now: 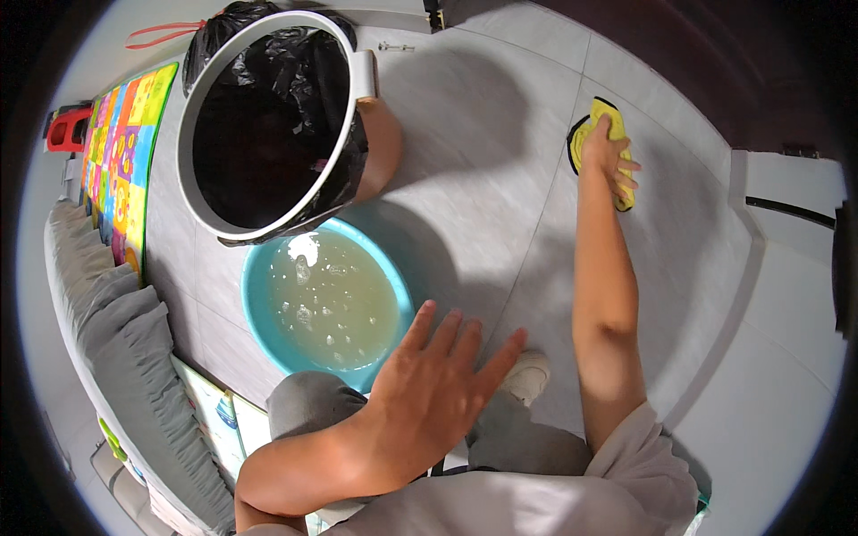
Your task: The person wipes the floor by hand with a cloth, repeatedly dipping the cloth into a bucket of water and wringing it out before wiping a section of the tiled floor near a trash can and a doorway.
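Note:
On the grey tile floor [482, 221] at the right, my right hand [598, 153] presses on a folded yellow cloth [621, 124] with black edging, its thumb and fingers spread over it. My left hand [429, 385] is raised palm down with nothing in it, fingers apart, just beside a light-blue plastic basin [258, 318]. Cloudy water [335, 295] with patches of foam fills much of the basin. Behind the basin stands a round trash bin [382, 154], lined with a black plastic bag [295, 74]; its inside is too dark to make out.
A black garbage bag [224, 30] with a red drawstring sits behind the bin. At the left are a colourful patterned mat [127, 154] and grey ruffled fabric [127, 328]. A white wall [791, 335] borders the right, a dark door [670, 60] the far side. My shoe [527, 378] rests below.

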